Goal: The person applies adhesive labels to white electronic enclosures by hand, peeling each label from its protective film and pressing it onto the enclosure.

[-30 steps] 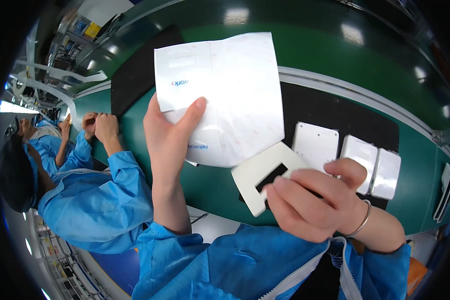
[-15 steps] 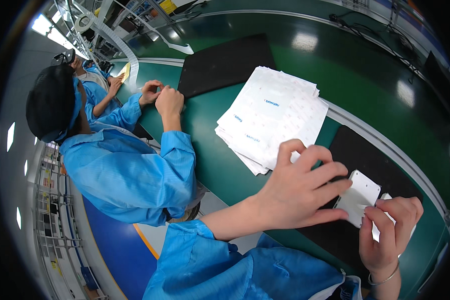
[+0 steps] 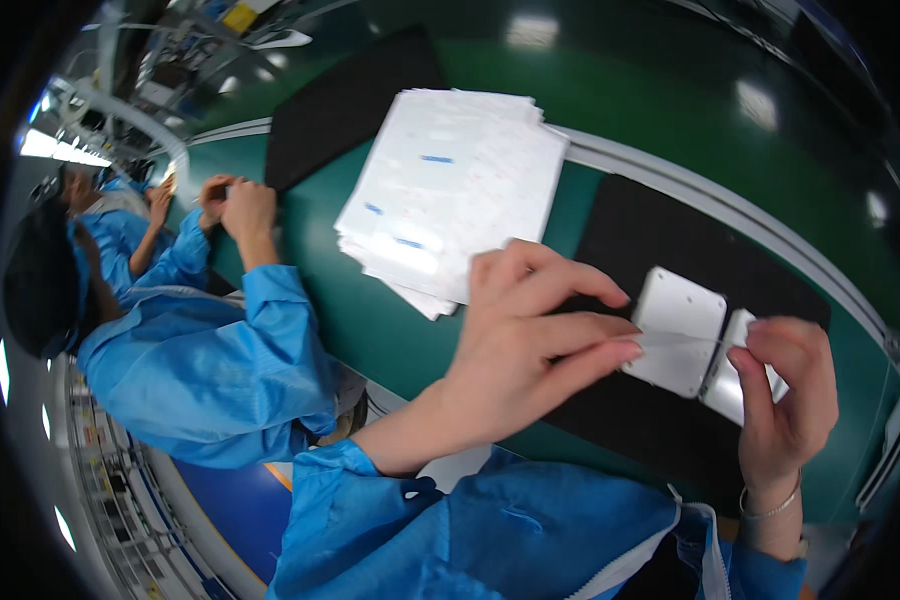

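Note:
A thin, translucent strip of film [image 3: 670, 340] is stretched between my two hands. Its left end is pinched in the fingers of my left hand [image 3: 530, 345], the thumb pressed against a finger. At the other end, the thumb and forefinger of my right hand [image 3: 795, 390] are closed on it. Below the strip lies a flat white plastic box [image 3: 682, 300] with small holes near its corners. A second white box [image 3: 728, 385] sits to its right, partly hidden by my right hand. Both boxes rest on a black mat [image 3: 630, 225].
To the left is a stack of white printed sheets [image 3: 460, 170] on the green table [image 3: 320, 230], with another black mat [image 3: 355, 95] beyond it. A co-worker in a blue smock [image 3: 210, 360] sits at my left, hands over the table. A metal rail [image 3: 610, 150] runs along the far side.
My view has swung to the right. My left hand has closed on the strip's end, where its fingers were spread before. The strip is now drawn out between both hands.

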`<state>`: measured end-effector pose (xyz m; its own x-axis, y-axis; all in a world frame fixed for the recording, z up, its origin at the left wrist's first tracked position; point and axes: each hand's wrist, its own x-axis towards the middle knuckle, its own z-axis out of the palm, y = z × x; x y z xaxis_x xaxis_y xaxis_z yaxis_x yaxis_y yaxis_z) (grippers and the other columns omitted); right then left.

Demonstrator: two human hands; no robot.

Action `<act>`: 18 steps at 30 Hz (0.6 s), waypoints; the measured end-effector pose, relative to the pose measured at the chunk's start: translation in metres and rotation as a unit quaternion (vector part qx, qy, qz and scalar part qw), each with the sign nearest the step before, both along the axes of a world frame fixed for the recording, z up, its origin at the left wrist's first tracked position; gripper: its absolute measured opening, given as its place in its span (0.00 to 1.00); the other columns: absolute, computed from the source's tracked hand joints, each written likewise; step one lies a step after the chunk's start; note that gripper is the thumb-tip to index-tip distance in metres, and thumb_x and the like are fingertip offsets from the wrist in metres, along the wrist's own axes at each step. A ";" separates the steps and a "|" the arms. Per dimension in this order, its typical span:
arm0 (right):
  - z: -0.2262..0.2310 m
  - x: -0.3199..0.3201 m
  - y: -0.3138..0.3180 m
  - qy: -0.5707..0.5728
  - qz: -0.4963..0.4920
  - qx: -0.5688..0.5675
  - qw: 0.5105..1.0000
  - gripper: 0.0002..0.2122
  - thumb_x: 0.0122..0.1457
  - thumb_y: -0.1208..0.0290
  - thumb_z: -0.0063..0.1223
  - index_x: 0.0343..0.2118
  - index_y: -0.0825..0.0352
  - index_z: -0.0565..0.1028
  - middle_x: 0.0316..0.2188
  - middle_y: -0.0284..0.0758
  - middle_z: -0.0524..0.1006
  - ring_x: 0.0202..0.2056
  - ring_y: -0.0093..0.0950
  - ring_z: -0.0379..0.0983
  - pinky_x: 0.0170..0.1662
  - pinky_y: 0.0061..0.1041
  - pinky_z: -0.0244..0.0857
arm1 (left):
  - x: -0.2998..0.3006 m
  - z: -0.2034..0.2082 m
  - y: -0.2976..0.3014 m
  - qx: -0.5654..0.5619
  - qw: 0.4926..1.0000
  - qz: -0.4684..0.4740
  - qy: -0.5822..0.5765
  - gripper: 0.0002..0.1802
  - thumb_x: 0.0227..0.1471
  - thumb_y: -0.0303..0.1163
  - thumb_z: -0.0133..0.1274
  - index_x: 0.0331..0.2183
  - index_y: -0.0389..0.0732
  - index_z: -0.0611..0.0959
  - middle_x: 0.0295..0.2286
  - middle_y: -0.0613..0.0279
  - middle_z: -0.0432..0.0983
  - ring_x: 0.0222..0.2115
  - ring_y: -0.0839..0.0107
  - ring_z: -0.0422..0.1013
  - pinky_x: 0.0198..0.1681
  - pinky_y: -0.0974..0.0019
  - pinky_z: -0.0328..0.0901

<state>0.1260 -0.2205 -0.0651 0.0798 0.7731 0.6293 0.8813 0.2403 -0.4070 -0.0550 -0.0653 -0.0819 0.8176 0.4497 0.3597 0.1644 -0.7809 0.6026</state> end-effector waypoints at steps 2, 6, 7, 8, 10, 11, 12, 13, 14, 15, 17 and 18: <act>-0.010 0.003 0.005 0.016 -0.016 -0.015 1.000 0.10 0.50 0.88 0.58 0.36 0.72 0.73 0.34 0.42 0.75 0.36 0.34 0.73 0.39 0.28 0.67 | 0.003 -0.003 0.002 0.021 0.999 0.006 0.034 0.16 0.39 0.35 0.67 0.36 0.49 0.89 0.41 0.70 0.78 0.40 0.67 0.64 0.49 0.64 0.55; -0.009 0.031 0.000 0.064 -0.031 -0.022 0.997 0.09 0.54 0.88 0.56 0.37 0.72 0.71 0.36 0.42 0.74 0.38 0.32 0.73 0.39 0.25 0.67 | 0.001 -0.024 0.020 0.093 0.983 0.159 -0.015 0.31 0.53 0.33 0.56 0.58 0.37 0.71 0.44 0.55 0.78 0.39 0.61 0.69 0.48 0.60 0.60; -0.003 0.045 -0.003 -0.019 -0.018 -0.037 0.999 0.08 0.56 0.87 0.53 0.38 0.73 0.70 0.38 0.41 0.73 0.39 0.29 0.73 0.41 0.23 0.67 | 0.000 -0.025 0.021 0.022 0.985 0.169 -0.012 0.29 0.54 0.30 0.53 0.58 0.36 0.71 0.44 0.54 0.78 0.40 0.62 0.70 0.46 0.63 0.63; -0.005 0.047 -0.007 0.068 -0.041 -0.047 0.996 0.07 0.59 0.86 0.51 0.39 0.72 0.70 0.38 0.40 0.72 0.38 0.26 0.72 0.41 0.21 0.67 | -0.005 -0.028 0.023 0.032 0.989 0.139 -0.027 0.23 0.54 0.27 0.53 0.53 0.35 0.76 0.42 0.53 0.79 0.40 0.63 0.71 0.45 0.63 0.65; -0.003 0.060 -0.014 0.172 -0.022 -0.060 0.983 0.04 0.62 0.82 0.49 0.39 0.71 0.70 0.38 0.39 0.73 0.37 0.23 0.73 0.41 0.20 0.68 | -0.013 -0.034 0.017 0.111 0.993 0.025 -0.032 0.17 0.51 0.27 0.59 0.44 0.37 0.83 0.38 0.53 0.80 0.36 0.63 0.73 0.40 0.64 0.67; 0.001 0.064 -0.019 0.177 -0.066 -0.093 0.978 0.03 0.64 0.80 0.48 0.39 0.71 0.70 0.37 0.38 0.73 0.36 0.23 0.74 0.41 0.19 0.69 | -0.014 -0.038 0.012 0.125 0.991 -0.023 -0.035 0.15 0.47 0.28 0.62 0.40 0.38 0.84 0.35 0.55 0.80 0.33 0.64 0.74 0.37 0.64 0.67; 0.003 0.069 -0.027 0.185 -0.107 -0.124 0.969 0.03 0.66 0.77 0.48 0.40 0.71 0.71 0.36 0.37 0.74 0.36 0.22 0.74 0.41 0.19 0.69 | -0.013 -0.043 0.003 0.142 0.987 -0.070 -0.036 0.13 0.44 0.30 0.65 0.36 0.39 0.86 0.33 0.57 0.80 0.31 0.64 0.74 0.35 0.65 0.68; 0.001 0.083 -0.036 0.151 -0.116 -0.143 0.971 0.05 0.66 0.74 0.49 0.40 0.70 0.71 0.33 0.34 0.75 0.33 0.19 0.75 0.39 0.18 0.71 | -0.011 -0.050 -0.004 0.194 0.976 -0.090 -0.048 0.16 0.38 0.33 0.68 0.34 0.41 0.86 0.32 0.60 0.80 0.27 0.66 0.73 0.33 0.67 0.68; -0.023 0.087 -0.026 0.201 -0.144 -0.144 0.958 0.07 0.65 0.71 0.51 0.40 0.68 0.72 0.31 0.33 0.76 0.30 0.18 0.75 0.38 0.17 0.71 | -0.020 -0.058 -0.012 0.229 0.970 -0.081 -0.016 0.15 0.39 0.33 0.67 0.34 0.43 0.87 0.33 0.62 0.80 0.29 0.69 0.73 0.33 0.68 0.68; -0.015 0.097 -0.040 0.187 -0.155 -0.184 0.953 0.07 0.65 0.70 0.52 0.40 0.68 0.72 0.29 0.32 0.76 0.29 0.17 0.74 0.37 0.16 0.70 | -0.011 -0.064 -0.016 0.220 0.969 -0.107 -0.034 0.16 0.37 0.32 0.68 0.34 0.42 0.86 0.33 0.60 0.80 0.30 0.66 0.73 0.33 0.66 0.68; -0.015 0.108 -0.045 0.178 -0.161 -0.230 0.943 0.07 0.64 0.70 0.53 0.40 0.67 0.72 0.28 0.31 0.76 0.27 0.15 0.73 0.35 0.15 0.70 | -0.004 -0.070 -0.022 0.207 0.969 -0.127 -0.045 0.17 0.35 0.31 0.69 0.33 0.41 0.86 0.34 0.58 0.80 0.32 0.63 0.73 0.33 0.64 0.68; -0.023 0.107 -0.037 0.230 -0.145 -0.238 0.932 0.07 0.64 0.70 0.53 0.40 0.67 0.73 0.27 0.30 0.76 0.27 0.14 0.72 0.34 0.13 0.68 | -0.003 -0.071 -0.024 0.216 0.968 -0.120 -0.041 0.17 0.35 0.31 0.69 0.33 0.42 0.86 0.35 0.58 0.81 0.32 0.63 0.73 0.34 0.64 0.68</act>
<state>0.2335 -0.2571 -0.0878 0.5056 0.8601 0.0674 0.5874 -0.2860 -0.7571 -0.0585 -0.0895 -0.1525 0.8409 0.0423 0.5395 -0.0882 -0.9729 0.2138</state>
